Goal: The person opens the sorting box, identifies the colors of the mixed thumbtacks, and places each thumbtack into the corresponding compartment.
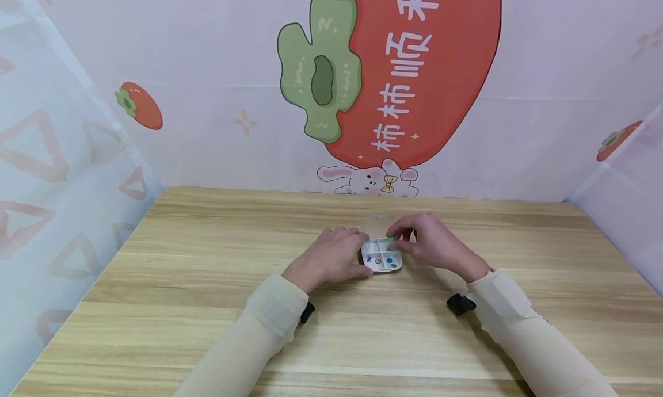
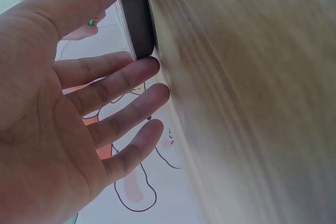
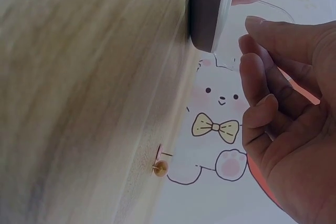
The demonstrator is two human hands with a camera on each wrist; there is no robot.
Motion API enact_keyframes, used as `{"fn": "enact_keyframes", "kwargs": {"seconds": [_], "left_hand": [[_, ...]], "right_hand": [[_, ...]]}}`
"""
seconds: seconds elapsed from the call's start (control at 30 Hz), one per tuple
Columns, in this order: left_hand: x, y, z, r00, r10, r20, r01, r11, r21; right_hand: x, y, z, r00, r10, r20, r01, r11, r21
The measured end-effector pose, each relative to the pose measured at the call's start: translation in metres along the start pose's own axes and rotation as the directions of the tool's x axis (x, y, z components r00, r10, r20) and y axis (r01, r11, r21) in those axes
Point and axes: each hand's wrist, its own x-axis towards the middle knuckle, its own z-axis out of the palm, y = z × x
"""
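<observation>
A small white box with compartments (image 1: 382, 254) and a dark base lies on the table, its clear lid (image 1: 378, 221) folded back. My left hand (image 1: 334, 256) holds its left side, thumb at the near edge and fingers toward the far corner. In the left wrist view the thumb rests on the rim of the box (image 2: 139, 19). Over the far right compartment, my right hand (image 1: 427, 240) pinches a small green thing (image 2: 92, 22), whose kind is too small to tell. Blue (image 1: 389, 260) and purple (image 1: 369, 259) bits and a ring-like piece (image 1: 378, 261) lie in the near compartments.
In the right wrist view a gold thumbtack-like piece (image 3: 160, 168) and a pinkish one (image 3: 159, 152) lie on the wooden table (image 1: 207, 305). A printed cloth (image 1: 207, 138) hangs behind the table. Black wrist devices (image 1: 461, 304) sit under both sleeves.
</observation>
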Motion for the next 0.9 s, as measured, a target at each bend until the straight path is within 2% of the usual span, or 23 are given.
{"fn": "enact_keyframes", "kwargs": {"seconds": [0.9], "left_hand": [[-0.0014,0.0007,-0.0006,1.0,0.01,-0.006,-0.01,1.0,-0.001]], "right_hand": [[0.0005,-0.001,0.0056,1.0,0.001,0.0,-0.001,1.0,-0.026]]}}
